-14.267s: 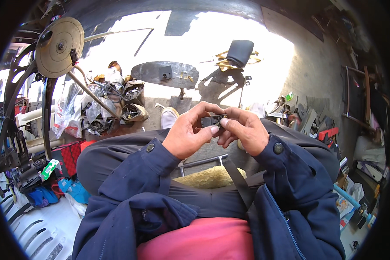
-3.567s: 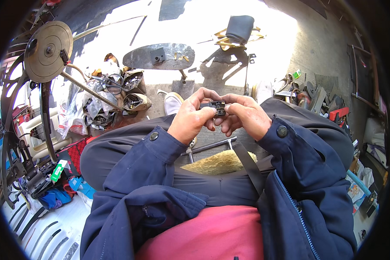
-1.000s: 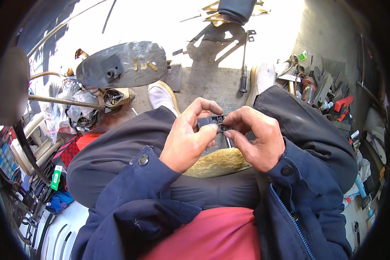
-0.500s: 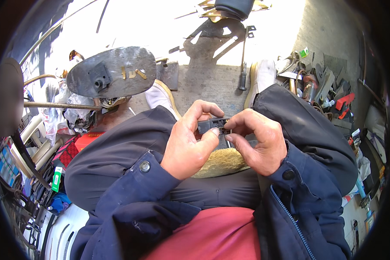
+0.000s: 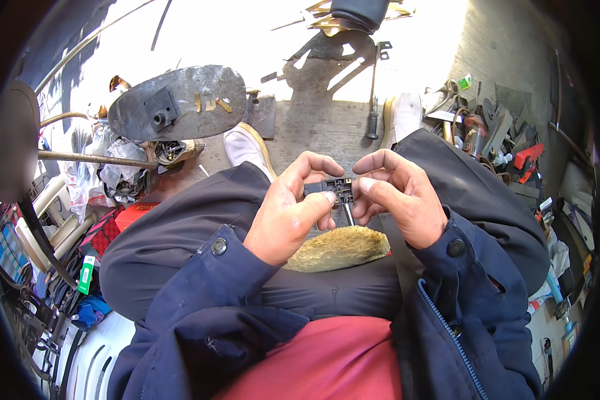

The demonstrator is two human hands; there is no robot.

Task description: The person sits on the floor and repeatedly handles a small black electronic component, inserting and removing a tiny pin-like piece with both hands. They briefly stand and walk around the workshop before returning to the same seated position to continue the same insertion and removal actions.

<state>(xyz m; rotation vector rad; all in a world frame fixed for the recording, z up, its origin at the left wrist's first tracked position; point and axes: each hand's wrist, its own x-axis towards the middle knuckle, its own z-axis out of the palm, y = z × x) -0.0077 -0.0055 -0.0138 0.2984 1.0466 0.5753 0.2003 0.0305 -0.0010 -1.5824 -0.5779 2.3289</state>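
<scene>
My left hand (image 5: pixel 283 217) pinches a small black plastic switch-like housing (image 5: pixel 337 191) between thumb and fingers. Its open side faces up, showing small compartments and a glint of brass at the top edge. Close against the housing's right end is my right hand (image 5: pixel 403 197), its thumb and fingers drawn together; whatever lies between them is too small to make out. Below the housing, a short shiny metal rod (image 5: pixel 349 215) points down toward a rough yellow sponge-like block (image 5: pixel 340 250) on my lap.
Left of my knee, a dark oval plate (image 5: pixel 130 120) carries a black block (image 5: pixel 160 110) and small brass pieces (image 5: pixel 211 103). A screwdriver (image 5: pixel 373 120) lies between my shoes. Tools and scrap parts (image 5: pixel 493 133) crowd the right, with a red box (image 5: pixel 133 213) and bags at left.
My right hand has shifted slightly right, its index finger lifting from the housing. More of the housing's open interior shows. The view has tilted a little, and more of the yellow block is visible.
</scene>
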